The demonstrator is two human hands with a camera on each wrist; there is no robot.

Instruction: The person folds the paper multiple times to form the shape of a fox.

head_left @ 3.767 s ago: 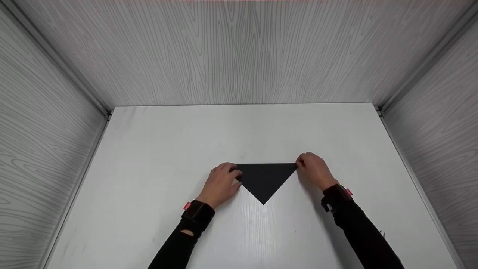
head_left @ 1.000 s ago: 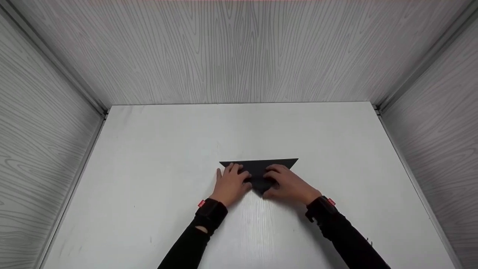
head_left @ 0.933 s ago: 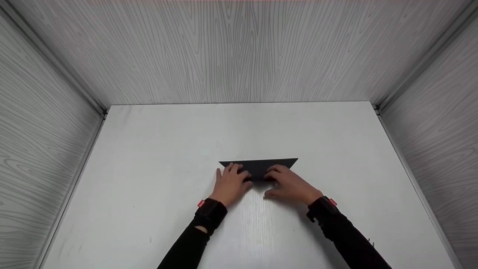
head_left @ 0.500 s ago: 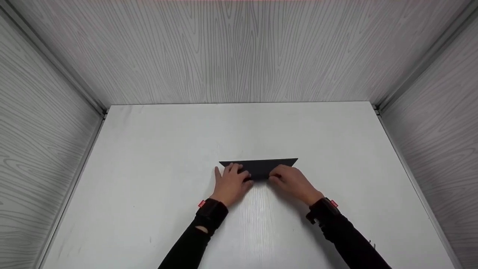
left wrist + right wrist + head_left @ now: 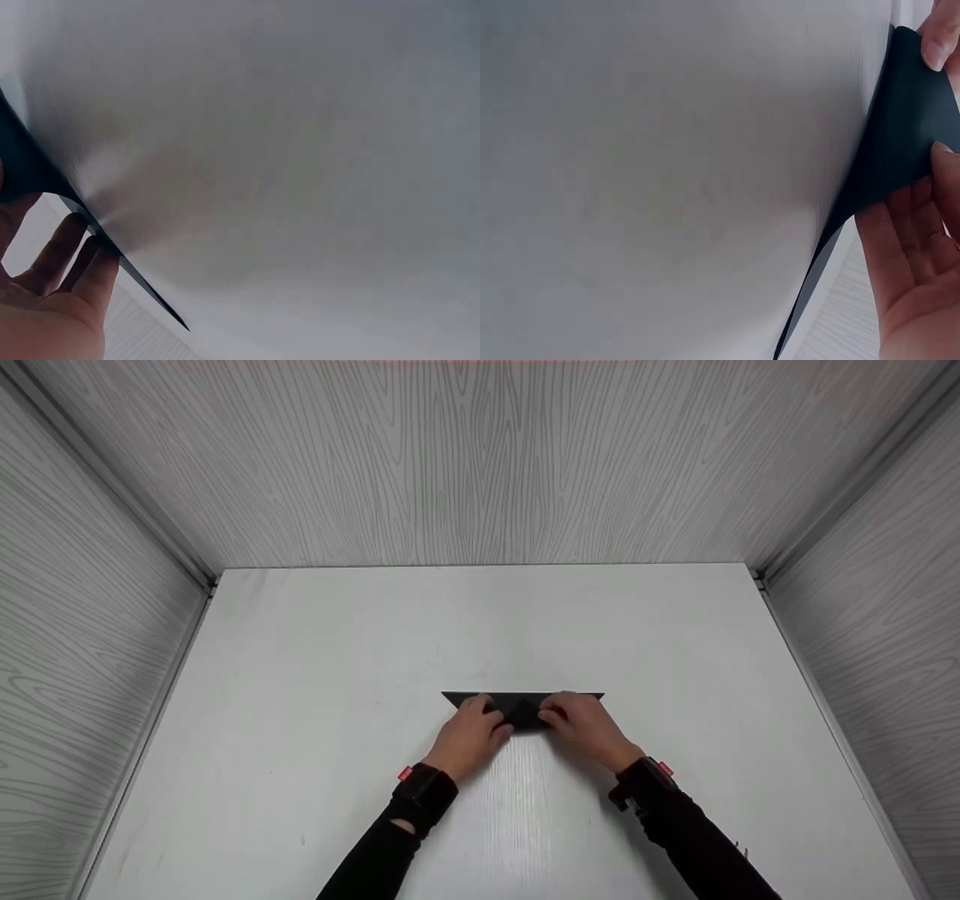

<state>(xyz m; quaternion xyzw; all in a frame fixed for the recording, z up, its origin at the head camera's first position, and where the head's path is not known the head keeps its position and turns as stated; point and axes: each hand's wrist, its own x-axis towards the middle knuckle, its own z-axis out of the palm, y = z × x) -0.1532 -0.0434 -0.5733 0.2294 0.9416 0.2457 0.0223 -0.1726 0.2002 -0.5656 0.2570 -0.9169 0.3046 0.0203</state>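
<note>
A sheet of black paper (image 5: 523,711), folded with a long straight far edge and pointed ends, lies across the middle of the white table in the head view. My left hand (image 5: 466,739) pinches its near left part and my right hand (image 5: 592,733) its near right part. In the right wrist view the paper (image 5: 904,120) curves up off the tabletop, my right thumb on its face and the fingers behind it; the left thumb (image 5: 935,52) presses it higher up. The left wrist view shows fingers (image 5: 97,277) against the paper's back.
The white tabletop (image 5: 337,645) spreads around the paper. Grey wood-grain panels stand at the back (image 5: 480,465), left (image 5: 90,622) and right (image 5: 877,585). Each wrist wears a black band with a red tag.
The paper went from a downward-pointing triangle to a narrow strip as its near point was folded in. Since half a second ago, the left fingers have drawn in and the paper sits slightly nearer.
</note>
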